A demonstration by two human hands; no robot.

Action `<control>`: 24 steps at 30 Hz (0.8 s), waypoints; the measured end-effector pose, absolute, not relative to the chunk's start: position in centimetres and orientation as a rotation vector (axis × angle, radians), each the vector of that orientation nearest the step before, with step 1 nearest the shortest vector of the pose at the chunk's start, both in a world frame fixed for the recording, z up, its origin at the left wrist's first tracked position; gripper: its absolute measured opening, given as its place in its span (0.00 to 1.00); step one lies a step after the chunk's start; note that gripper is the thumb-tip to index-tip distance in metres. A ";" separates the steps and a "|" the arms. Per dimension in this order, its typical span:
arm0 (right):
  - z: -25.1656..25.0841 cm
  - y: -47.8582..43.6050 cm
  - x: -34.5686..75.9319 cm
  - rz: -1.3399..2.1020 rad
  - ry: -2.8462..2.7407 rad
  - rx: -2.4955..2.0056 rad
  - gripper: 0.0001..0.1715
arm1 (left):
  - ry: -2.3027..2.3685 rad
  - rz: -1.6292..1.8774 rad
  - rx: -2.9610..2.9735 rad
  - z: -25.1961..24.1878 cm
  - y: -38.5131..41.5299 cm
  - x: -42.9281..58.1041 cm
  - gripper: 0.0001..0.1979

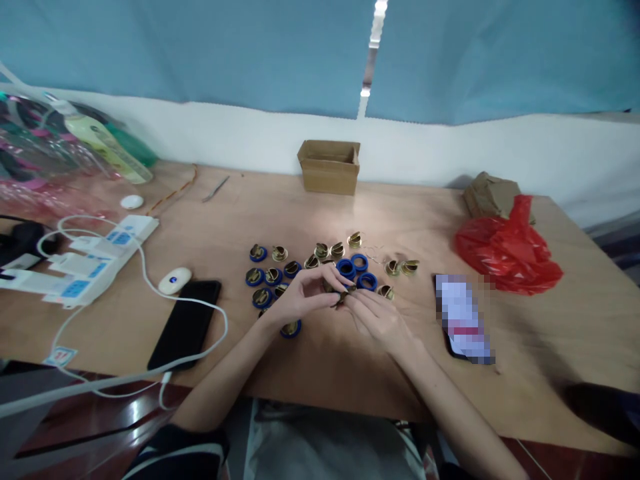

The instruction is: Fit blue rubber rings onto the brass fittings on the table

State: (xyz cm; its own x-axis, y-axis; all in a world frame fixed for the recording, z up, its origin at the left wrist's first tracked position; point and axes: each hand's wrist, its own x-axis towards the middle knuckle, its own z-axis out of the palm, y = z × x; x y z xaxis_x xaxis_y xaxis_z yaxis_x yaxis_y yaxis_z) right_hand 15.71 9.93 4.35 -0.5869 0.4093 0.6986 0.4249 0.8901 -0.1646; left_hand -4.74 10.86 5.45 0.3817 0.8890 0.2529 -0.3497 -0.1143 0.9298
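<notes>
My left hand point(306, 293) is closed, its thumb and fingers pinching a small brass-coloured metal part point(339, 297). From the other side, the fingertips of my right hand point(376, 319) press together on the same part. Fingers cover much of it, so its full shape is hidden. Blue rings point(359, 262) lie just beyond my hands, with no metal inside them. To the left, several brass-coloured parts sit in blue rings, such as the fitted piece point(255, 277). Bare round metal parts with raised flaps, like the loose piece point(355, 239), lie behind and to the right.
An open cardboard box point(329, 179) stands against the wall. A lit phone point(463, 320) and a red plastic bag point(507, 253) lie on the right. On the left are a black phone point(185, 325), a white cable point(225, 323) and a power strip point(103, 260).
</notes>
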 end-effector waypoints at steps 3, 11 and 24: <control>4.5 9.9 15.6 -0.089 -2.256 -0.612 0.12 | 0.550 1.162 1.273 5.2 11.0 -4.8 0.06; 4.5 10.0 15.6 -0.131 -2.213 -0.594 0.12 | 0.538 1.168 1.331 5.6 10.8 -4.6 0.03; 4.4 9.9 15.7 -0.163 -2.143 -0.554 0.11 | 0.516 1.160 1.425 6.1 10.7 -4.7 0.03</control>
